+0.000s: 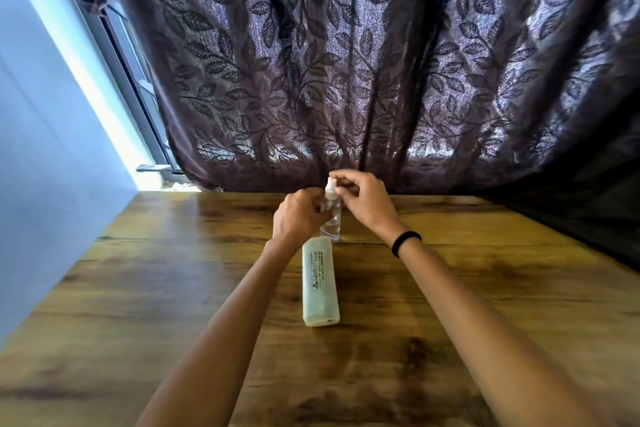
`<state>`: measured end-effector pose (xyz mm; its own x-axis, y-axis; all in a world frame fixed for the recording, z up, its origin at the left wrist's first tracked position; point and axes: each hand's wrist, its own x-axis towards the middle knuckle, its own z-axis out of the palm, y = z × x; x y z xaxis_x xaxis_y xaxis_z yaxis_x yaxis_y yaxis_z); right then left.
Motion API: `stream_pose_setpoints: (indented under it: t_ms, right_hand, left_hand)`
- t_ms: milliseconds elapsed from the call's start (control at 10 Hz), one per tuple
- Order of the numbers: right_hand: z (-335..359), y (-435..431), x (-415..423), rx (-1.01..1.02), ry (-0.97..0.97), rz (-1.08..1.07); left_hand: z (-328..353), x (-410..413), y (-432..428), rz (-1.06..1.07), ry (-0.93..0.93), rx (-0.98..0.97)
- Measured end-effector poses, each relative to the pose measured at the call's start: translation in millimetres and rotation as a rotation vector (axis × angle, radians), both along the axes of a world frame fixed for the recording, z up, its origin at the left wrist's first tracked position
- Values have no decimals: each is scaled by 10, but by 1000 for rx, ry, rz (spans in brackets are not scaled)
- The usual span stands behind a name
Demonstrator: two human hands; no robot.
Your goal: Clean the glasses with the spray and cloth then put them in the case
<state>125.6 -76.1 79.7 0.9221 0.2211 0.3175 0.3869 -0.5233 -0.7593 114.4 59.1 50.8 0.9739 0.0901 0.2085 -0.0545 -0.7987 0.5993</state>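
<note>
A small clear spray bottle [331, 218] with a white nozzle stands upright near the far middle of the wooden table [138, 288]. My left hand [298, 217] grips the bottle's body from the left. My right hand [363, 199] pinches the white top of the bottle from the right. A pale green glasses case [320, 282], shut, lies lengthwise just in front of the bottle, between my forearms. No glasses or cloth are in view.
A dark leaf-patterned curtain [346, 62] hangs right behind the table's far edge. A window frame [131, 73] and a pale wall [45, 149] run along the left. A black band [405, 243] sits on my right wrist.
</note>
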Motion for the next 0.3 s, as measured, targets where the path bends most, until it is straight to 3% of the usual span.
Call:
stream_pose_setpoints:
  t_ms: [200, 300]
  right_hand:
    - [-65, -22, -142, 37, 15, 41]
    - [-107, -122, -160, 30, -13, -8]
  left_hand:
    - [4, -67, -2, -7, 9, 41]
    - [40, -120, -14, -22, -144, -10]
